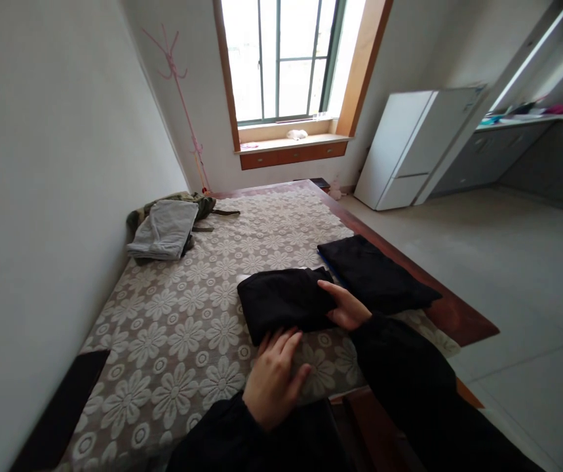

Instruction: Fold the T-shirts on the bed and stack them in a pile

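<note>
A folded black garment (281,301) lies on the flower-patterned cloth (187,328) that covers the table. My left hand (275,377) rests flat at the garment's near edge, fingers stretched out and touching it. My right hand (344,307) presses on the garment's right side, fingers laid over the fabric. A second folded black garment (372,272) lies just to the right, partly over the table's edge. Both my sleeves are black.
A pile of grey and olive clothes (168,226) lies at the far left of the table. A dark flat object (59,410) sits at the near left corner. A white fridge (411,147), a pink coat stand (183,98) and a window are beyond.
</note>
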A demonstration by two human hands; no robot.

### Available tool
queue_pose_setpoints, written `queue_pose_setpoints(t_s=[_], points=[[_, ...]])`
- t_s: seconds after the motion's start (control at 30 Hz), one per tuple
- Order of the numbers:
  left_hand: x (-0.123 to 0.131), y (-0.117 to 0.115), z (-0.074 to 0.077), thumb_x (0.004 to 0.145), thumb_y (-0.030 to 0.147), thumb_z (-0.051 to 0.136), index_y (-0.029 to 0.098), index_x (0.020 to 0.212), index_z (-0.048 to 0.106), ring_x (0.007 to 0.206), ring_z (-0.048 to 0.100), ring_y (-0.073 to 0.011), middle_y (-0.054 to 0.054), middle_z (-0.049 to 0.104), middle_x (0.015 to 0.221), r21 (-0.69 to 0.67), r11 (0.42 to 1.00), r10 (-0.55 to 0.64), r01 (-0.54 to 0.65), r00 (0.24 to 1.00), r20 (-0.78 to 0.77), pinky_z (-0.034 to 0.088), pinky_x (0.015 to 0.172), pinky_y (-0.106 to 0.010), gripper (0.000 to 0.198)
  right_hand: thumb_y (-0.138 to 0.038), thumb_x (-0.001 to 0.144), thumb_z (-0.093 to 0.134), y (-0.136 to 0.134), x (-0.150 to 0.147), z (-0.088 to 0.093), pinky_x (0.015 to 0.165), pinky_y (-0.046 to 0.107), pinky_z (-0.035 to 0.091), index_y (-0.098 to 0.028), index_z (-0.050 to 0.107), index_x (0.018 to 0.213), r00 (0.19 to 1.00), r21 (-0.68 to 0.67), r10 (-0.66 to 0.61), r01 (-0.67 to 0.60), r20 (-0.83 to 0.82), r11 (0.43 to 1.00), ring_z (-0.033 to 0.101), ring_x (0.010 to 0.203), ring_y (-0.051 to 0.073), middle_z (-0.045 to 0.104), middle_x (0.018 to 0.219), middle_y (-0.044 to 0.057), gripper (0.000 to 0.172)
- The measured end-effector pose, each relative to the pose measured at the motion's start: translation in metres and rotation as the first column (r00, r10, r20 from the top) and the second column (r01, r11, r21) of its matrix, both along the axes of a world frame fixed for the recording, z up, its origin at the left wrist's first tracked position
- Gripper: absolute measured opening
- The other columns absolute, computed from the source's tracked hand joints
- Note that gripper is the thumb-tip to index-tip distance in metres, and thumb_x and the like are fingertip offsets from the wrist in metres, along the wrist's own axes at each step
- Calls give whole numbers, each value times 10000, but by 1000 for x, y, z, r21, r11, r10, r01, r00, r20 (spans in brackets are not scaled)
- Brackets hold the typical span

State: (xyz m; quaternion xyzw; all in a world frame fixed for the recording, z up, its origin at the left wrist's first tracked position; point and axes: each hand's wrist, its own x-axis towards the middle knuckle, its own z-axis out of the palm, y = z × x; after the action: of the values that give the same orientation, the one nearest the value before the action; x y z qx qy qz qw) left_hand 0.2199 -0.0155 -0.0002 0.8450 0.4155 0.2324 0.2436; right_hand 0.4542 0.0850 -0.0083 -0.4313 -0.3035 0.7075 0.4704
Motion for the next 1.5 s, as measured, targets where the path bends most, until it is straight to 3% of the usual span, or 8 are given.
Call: queue_pose_setpoints(t_s=[0.17,0.23,0.4,0.57,0.83,1.17,1.33,1.5], points=[[-7,3,-11,915,412,585,196,1516,383,1392,421,-342,-131,482,1509,11,995,98,-98,989,-109,319,1163,-529,670,-161,660,718,9,-19,9,782,332,618,-322,360,1476,993,171,29,-49,117,984,719,961,212,662,1261,44,906],[-3,3,-13,925,450,557,179,1505,397,1364,441,-353,-144,505,1483,-14,988,150,-154,975,-165,329,1141,-520,660,-124,617,662,11,-22,12,908,366,586,-358,315,1519,976,267,12,-71,217,961,664,1123,231,577,1404,36,995],[7,3,-13,975,511,410,179,1396,512,1213,550,-344,-140,611,1339,-53,950,277,-309,907,-317,403,1034,-486,546,-109,609,581,9,-6,21,1187,440,325,-339,460,1473,908,453,0,-209,420,867,407,1414,273,454,1533,-42,902],[15,4,-9,976,566,360,175,1336,563,1145,586,-361,-149,657,1250,-31,947,280,-320,868,-410,425,974,-494,569,-96,611,568,4,23,20,1237,442,192,-299,559,1414,827,490,-17,-317,562,812,395,1421,281,544,1461,-43,828],[20,6,-8,951,629,368,164,1339,561,1148,588,-376,-166,663,1238,-6,950,277,-312,854,-441,423,966,-504,636,-119,599,605,17,36,-9,1225,429,229,-277,449,1502,841,399,63,-320,538,859,362,1444,277,485,1514,-26,929],[20,5,-12,952,596,400,157,1314,572,1210,553,-362,-162,641,1274,42,953,295,-300,884,-363,409,1029,-492,595,-101,610,627,13,54,-12,1241,421,142,-251,427,1515,802,434,-9,-313,597,845,308,1469,268,428,1555,-8,939],[17,3,-13,965,604,356,152,1284,589,1170,573,-359,-158,652,1252,54,957,284,-284,895,-344,422,1007,-491,600,-117,627,670,13,60,-14,1232,434,176,-247,394,1531,792,388,30,-331,609,860,336,1456,280,424,1559,4,954],[15,1,-12,955,601,390,170,1328,563,1207,554,-345,-141,637,1286,69,961,277,-269,904,-326,405,1037,-477,595,-128,651,669,17,62,-15,1235,434,151,-241,379,1539,748,391,35,-385,662,836,320,1463,281,390,1580,13,941]])
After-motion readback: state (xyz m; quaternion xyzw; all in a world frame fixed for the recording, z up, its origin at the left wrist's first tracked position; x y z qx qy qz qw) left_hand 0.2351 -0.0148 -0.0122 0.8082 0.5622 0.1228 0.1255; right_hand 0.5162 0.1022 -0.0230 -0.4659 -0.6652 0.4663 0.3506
